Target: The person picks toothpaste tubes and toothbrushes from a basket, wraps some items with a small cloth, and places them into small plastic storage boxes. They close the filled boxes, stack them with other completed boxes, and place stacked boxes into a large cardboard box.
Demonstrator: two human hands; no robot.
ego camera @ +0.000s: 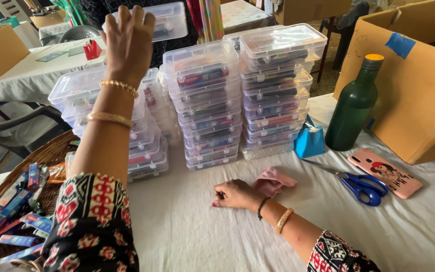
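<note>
Clear plastic everywhere — the left hand point(127, 40) is up high, fingers spread flat against the back of a see-through lidded box point(169, 20), holding it above the leftmost stack of boxes point(101, 108). That stack is the lowest of the lot, which would explain why the box is lifted over that one.

Down on the white tablecloth point(192, 226), the right hand point(235, 194) rests loosely curled, knuckles up, gripping nothing — it seems to be steadying the body while the other arm stretches forward. Just beside it lies a crumpled pink cloth point(273, 180), touching or nearly touching the fingers.

The middle stack point(207, 106) and right stack point(275, 88) stand tall and square, each box showing packets inside, pressed close together so they prop one another. At the left edge, a wicker basket point(51, 151) holds loose blue and red packets point(18, 201) within easy reach of the left arm.

Off to the right, out of the stacking lane: a blue tape dispenser point(309, 141), blue-handled scissors point(361, 185), a dark green bottle point(354, 106) standing upright, a pink phone point(384, 172) lying flat, and a cardboard carton point(409, 85) behind them.
</note>
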